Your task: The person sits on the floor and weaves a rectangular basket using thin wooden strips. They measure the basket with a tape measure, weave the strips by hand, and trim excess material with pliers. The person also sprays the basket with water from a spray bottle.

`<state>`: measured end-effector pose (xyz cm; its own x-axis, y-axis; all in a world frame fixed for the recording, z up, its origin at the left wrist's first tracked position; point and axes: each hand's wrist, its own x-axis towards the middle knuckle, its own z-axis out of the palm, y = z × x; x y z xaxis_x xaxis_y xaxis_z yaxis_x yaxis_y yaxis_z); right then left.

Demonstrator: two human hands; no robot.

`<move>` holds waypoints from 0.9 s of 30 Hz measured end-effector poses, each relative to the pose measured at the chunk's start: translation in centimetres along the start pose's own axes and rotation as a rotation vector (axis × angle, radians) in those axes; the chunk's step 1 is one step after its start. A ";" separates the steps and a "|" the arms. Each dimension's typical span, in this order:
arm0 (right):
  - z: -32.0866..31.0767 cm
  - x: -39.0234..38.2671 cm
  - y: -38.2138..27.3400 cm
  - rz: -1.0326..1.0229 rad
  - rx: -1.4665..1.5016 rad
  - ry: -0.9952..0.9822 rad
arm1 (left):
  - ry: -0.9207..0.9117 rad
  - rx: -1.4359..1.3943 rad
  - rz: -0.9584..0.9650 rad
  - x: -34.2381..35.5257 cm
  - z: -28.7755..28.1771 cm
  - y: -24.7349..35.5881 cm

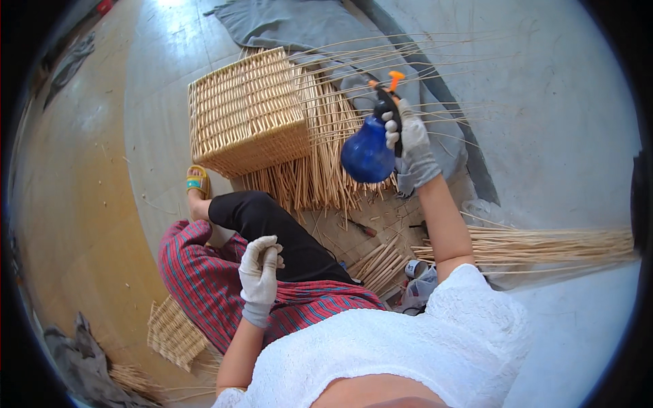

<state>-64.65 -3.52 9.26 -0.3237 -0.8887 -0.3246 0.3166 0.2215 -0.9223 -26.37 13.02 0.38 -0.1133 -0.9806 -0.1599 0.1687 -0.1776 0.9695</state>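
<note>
My right hand (413, 139), in a white glove, is wrapped round the neck of a blue spray bottle (367, 153) with a black and orange spray head. I hold it up over a pile of peeled wicker rods, to the right of a woven wicker basket (248, 109). Long unwoven rods (435, 105) stick out rightward from the basket's edge, behind the bottle and hand. My left hand (260, 275), gloved too, is raised above my lap with its fingers curled in; nothing shows in it.
Cut wicker rods (296, 183) lie beneath the basket, on a grey cloth (292, 24). A rod bundle (544, 245) lies at right. Close to my legs are a screwdriver-like tool (362, 229), a can (415, 269) and a plastic bag (420, 289). A woven panel (178, 333) rests lower left.
</note>
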 end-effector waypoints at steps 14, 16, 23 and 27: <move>-6.8 2.1 -6.8 -0.221 -0.209 0.195 | -0.033 0.000 -0.056 -0.3 0.7 -1.0; -4.4 1.6 -5.2 -0.133 -0.242 0.116 | -0.040 0.005 -0.052 -0.3 0.9 -0.8; 2.5 -2.1 2.3 0.097 -0.121 -0.127 | -0.036 0.008 -0.076 -1.0 0.4 -0.5; 1.9 -2.7 5.0 0.175 -0.152 -0.156 | -0.020 0.020 -0.084 -1.3 0.3 -0.5</move>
<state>-60.52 -0.76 5.90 -0.1315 -0.8800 -0.4564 0.2140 0.4243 -0.8799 -26.60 14.41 0.21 -0.1457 -0.9604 -0.2373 0.1386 -0.2573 0.9563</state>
